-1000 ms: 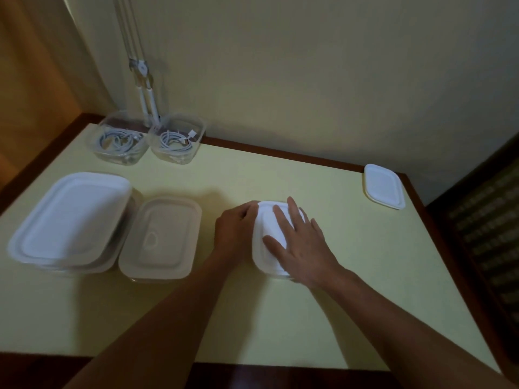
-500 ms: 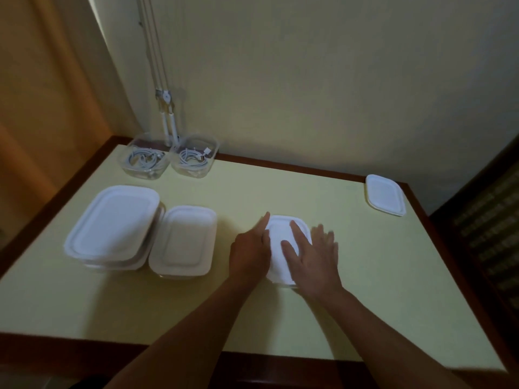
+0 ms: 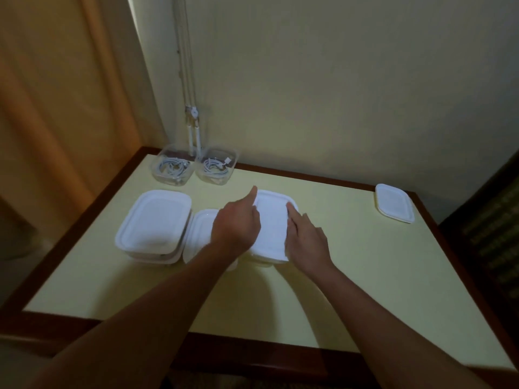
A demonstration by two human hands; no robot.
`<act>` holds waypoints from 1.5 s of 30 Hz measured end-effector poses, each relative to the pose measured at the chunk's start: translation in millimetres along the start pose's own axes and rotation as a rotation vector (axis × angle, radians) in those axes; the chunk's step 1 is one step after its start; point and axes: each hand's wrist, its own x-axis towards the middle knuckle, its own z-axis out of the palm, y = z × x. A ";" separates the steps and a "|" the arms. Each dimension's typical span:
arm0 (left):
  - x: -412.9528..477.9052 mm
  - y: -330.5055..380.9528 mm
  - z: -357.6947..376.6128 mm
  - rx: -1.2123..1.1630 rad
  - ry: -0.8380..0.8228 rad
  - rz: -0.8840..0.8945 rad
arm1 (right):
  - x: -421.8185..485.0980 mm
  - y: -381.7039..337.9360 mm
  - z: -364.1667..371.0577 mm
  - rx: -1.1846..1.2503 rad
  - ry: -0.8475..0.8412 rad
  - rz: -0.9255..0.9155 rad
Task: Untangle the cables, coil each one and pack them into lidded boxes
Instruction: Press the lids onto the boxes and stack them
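Observation:
A white-lidded box [image 3: 271, 226] sits mid-table between my hands. My left hand [image 3: 237, 220] lies at its left edge with a straight finger reaching along the lid's far corner. On the lid's right edge rests my right hand [image 3: 306, 238], fingers extended flat. Left of it stand a smaller lidded box [image 3: 200, 234] and a large lidded box [image 3: 154, 221]. At the back left, two open clear boxes [image 3: 172, 168] [image 3: 216, 167] each hold a coiled white cable.
A loose white lid [image 3: 394, 203] lies at the table's far right corner. The yellow table [image 3: 365, 276] has a dark wooden rim. White cords hang on the wall behind the clear boxes. A curtain hangs at the left.
The view has pulled back and up. The box between my hands has moved left toward the smaller lidded box, and both hands shifted out to the lid's edges.

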 end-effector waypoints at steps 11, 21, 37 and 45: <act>3.8 -100.5 -81.8 0.276 -0.144 -0.047 | 11.4 -78.8 66.7 -0.096 -0.116 -0.064; -0.2 -138.1 -70.8 0.522 -0.169 0.077 | 30.7 -71.0 57.7 0.369 0.227 -0.091; -2.4 -142.7 -66.9 0.441 -0.166 0.105 | 189.9 -64.7 76.7 -0.382 -0.293 -0.367; -2.4 -142.9 -65.7 0.434 -0.179 0.109 | 176.2 -51.4 81.4 -0.261 -0.106 -0.320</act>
